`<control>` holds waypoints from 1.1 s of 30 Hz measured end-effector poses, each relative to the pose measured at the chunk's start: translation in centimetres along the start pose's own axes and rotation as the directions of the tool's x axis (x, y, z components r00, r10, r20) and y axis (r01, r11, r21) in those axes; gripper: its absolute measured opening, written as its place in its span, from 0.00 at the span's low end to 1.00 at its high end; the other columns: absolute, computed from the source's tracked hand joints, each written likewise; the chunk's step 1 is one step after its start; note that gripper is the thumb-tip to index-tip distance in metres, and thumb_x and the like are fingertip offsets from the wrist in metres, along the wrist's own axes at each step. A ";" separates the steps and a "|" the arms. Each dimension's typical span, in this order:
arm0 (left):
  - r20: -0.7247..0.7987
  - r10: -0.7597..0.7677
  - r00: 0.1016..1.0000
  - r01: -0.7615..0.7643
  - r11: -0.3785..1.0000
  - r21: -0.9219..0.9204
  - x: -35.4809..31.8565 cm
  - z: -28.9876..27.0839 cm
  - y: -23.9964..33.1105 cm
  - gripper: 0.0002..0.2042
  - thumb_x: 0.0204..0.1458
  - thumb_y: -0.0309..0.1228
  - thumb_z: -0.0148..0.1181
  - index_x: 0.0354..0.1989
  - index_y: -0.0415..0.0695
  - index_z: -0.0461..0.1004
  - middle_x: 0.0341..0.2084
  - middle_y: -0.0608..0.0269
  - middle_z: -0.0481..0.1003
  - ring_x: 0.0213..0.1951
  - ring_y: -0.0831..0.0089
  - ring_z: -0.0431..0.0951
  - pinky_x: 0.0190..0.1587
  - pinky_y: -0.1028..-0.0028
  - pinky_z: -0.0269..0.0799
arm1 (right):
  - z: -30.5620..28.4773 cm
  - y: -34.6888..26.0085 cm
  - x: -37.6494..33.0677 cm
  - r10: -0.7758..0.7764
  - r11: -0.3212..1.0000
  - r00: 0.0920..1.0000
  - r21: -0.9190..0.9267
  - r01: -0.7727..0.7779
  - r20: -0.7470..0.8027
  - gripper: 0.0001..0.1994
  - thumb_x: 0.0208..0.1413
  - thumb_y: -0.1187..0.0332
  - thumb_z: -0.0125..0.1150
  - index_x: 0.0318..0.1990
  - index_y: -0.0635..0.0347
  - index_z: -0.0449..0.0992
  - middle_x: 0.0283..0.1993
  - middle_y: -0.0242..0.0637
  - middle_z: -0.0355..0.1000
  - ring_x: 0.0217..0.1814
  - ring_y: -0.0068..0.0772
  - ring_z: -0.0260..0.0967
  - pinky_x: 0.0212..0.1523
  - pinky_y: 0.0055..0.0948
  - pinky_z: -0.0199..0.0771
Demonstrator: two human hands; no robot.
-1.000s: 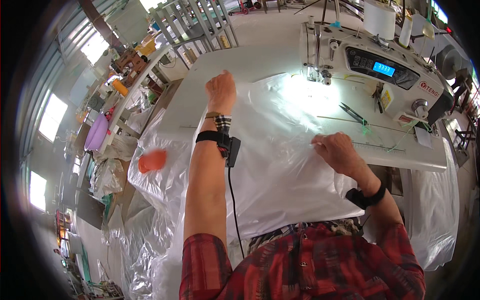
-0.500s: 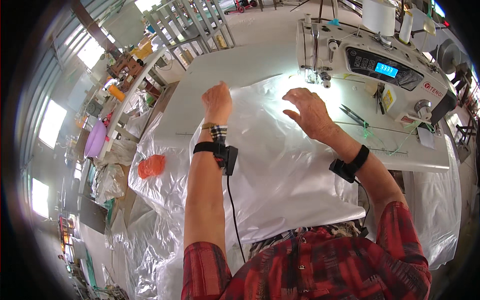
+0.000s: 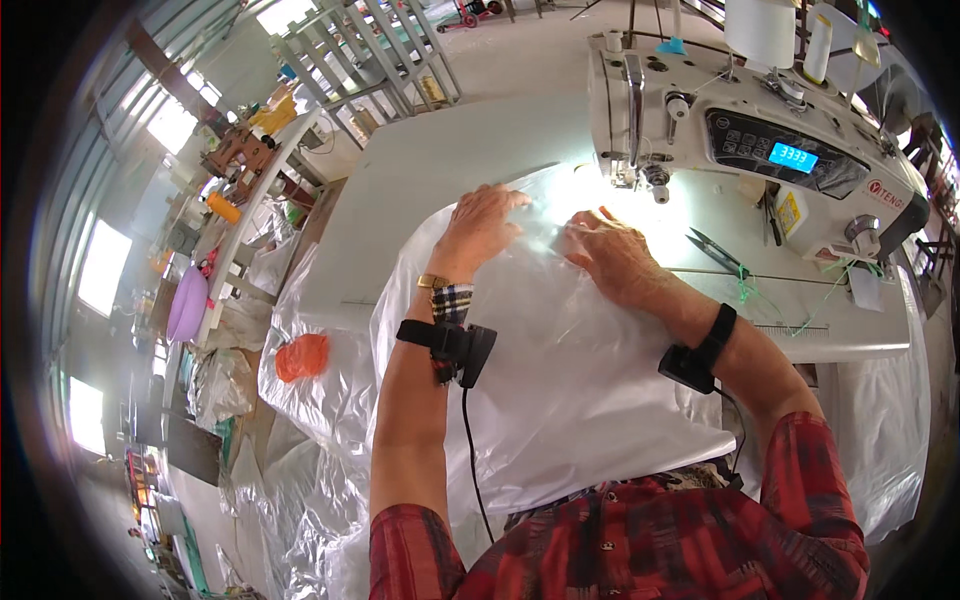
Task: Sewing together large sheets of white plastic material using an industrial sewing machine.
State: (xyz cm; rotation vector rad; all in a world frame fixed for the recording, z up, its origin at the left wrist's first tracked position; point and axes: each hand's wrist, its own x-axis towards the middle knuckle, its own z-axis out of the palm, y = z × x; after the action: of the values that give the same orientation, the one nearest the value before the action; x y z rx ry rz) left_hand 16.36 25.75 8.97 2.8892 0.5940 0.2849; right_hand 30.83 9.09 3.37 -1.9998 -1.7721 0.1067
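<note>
A sheet of whitish, see-through plastic film (image 3: 520, 380) lies over the table's front part and drapes across my lap. On its far left edge rests my left hand (image 3: 482, 230), fingers stretched out toward the right and slightly blurred. My right hand (image 3: 612, 257) lies on the film just in front of the sewing machine (image 3: 690, 110), palm down with its fingers spread and a little bent. A small gap separates the two hands. The machine's lamp brightly lights the film by the needle area (image 3: 625, 178), where glare hides detail.
Black thread snips (image 3: 718, 252) with green string lie right of my right hand. An orange-red bundle (image 3: 302, 358) sits on more film at the left. White thread cones (image 3: 760, 35) stand above the machine. A purple basin (image 3: 188, 304) stands by the left-hand bench.
My left hand has moved right and nearer, from a closed shape to outstretched fingers. My right hand has come down onto the film. The film's left edge has shifted and folded over.
</note>
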 end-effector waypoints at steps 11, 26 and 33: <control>-0.088 0.186 0.979 -0.179 0.981 0.075 -0.1 0.9 1.0 0.21 0.44 0.40 0.67 0.45 0.42 0.73 0.44 0.56 0.75 0.50 0.57 0.72 0.55 0.63 0.65 | -0.8 -0.3 -0.3 0.003 1.000 1.000 0.003 -0.003 -0.023 0.18 0.57 0.66 0.57 0.53 0.61 0.69 0.56 0.42 0.63 0.66 0.54 0.58 0.59 0.49 0.65; -0.304 -0.049 0.951 -0.133 0.825 -0.550 3.2 1.1 -1.5 0.21 0.59 0.48 0.52 0.36 0.38 0.76 0.27 0.61 0.79 0.32 0.69 0.76 0.41 0.70 0.69 | -1.7 0.5 -0.5 -0.021 0.996 0.998 0.086 0.015 0.064 0.19 0.56 0.64 0.58 0.54 0.62 0.69 0.58 0.42 0.63 0.65 0.51 0.58 0.62 0.45 0.61; 0.038 -0.031 0.999 0.045 0.888 -0.457 4.3 1.1 -2.9 0.13 0.58 0.36 0.57 0.32 0.37 0.76 0.27 0.65 0.78 0.33 0.80 0.75 0.42 0.78 0.69 | -1.9 0.8 -0.2 -0.006 0.994 0.997 0.111 -0.003 0.083 0.17 0.56 0.63 0.57 0.51 0.61 0.71 0.57 0.40 0.64 0.65 0.46 0.59 0.61 0.43 0.63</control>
State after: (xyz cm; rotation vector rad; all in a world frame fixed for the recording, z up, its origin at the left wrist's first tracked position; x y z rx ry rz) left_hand 19.37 29.96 7.98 2.4183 0.4970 0.3259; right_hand 32.24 8.29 4.67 -1.9407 -1.7780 0.2855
